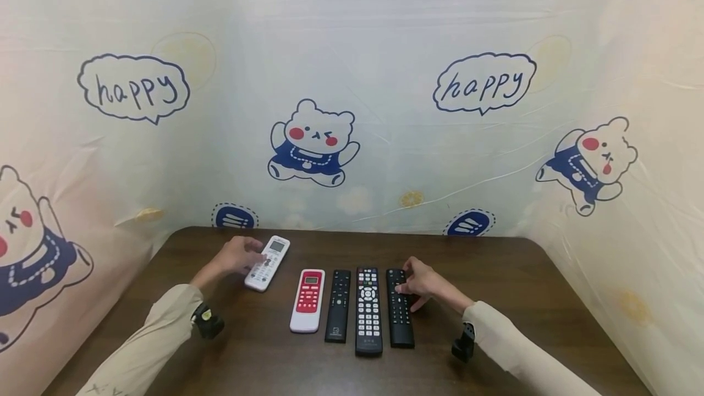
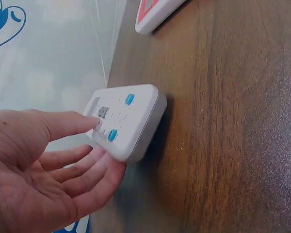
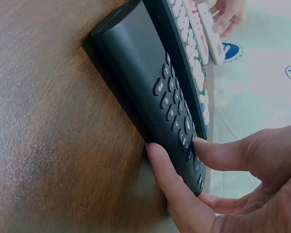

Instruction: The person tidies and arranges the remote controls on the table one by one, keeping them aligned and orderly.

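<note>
My left hand (image 1: 241, 255) pinches a white remote control (image 1: 267, 269) at the table's far left. In the left wrist view its thumb lies on the button face of that remote (image 2: 138, 114), and its fingers reach along the side and underneath. The remote slants; whether it is lifted I cannot tell. To the right, my right hand (image 1: 422, 281) grips the rightmost black remote control (image 1: 403, 329) near its far end. The right wrist view has the thumb on the buttons of this remote (image 3: 131, 46) and the index finger against its side edge.
Between the hands lie a red-and-white remote (image 1: 297, 322), a slim black remote (image 1: 336, 316) and a longer black remote with white buttons (image 1: 368, 347), side by side. The brown wooden table (image 1: 264, 359) ends at a cartoon-printed curtain (image 1: 385, 78).
</note>
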Demonstrator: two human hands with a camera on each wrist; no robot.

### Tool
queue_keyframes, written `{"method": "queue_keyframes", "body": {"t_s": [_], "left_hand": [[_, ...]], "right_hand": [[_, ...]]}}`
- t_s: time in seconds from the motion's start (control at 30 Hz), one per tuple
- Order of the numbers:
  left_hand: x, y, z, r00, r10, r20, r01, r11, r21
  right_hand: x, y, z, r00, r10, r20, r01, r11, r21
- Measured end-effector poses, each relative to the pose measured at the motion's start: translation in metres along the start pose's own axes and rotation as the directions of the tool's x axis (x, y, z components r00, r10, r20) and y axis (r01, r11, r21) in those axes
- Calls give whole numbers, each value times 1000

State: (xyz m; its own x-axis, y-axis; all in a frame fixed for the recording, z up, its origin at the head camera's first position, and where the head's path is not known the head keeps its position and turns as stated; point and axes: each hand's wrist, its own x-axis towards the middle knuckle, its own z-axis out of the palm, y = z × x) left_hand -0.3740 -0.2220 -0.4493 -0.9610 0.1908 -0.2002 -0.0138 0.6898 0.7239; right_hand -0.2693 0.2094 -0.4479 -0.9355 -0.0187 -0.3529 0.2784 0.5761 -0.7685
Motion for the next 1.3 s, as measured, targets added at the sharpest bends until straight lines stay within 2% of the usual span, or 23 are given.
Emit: {"method": "queue_keyframes", "body": {"t_s": [0.23, 0.43, 0.53, 0.67, 0.9, 1.3], "left_hand": [[-2, -2, 0, 999, 44, 6, -44, 998, -35], [-5, -3, 1, 994, 109, -17, -111, 989, -99], [-7, -1, 1, 992, 122, -31, -125, 986, -112], [-10, 0, 1, 992, 121, -29, -123, 986, -112], [-17, 0, 0, 995, 104, 4, -103, 988, -118], [-27, -1, -2, 992, 120, 47, -114, 986, -123]], "right_hand": [[-1, 0, -1, 1000, -6, 5, 6, 1000, 7], [-1, -1, -2, 1000, -7, 1, 7, 1000, 2], [-1, 0, -1, 1000, -26, -2, 26, 1000, 1], [-1, 1, 0, 999, -48, -7, 48, 999, 2], [1, 3, 2, 999, -33, -10, 33, 999, 8], [-1, 2, 1, 999, -34, -9, 34, 999, 3]]}}
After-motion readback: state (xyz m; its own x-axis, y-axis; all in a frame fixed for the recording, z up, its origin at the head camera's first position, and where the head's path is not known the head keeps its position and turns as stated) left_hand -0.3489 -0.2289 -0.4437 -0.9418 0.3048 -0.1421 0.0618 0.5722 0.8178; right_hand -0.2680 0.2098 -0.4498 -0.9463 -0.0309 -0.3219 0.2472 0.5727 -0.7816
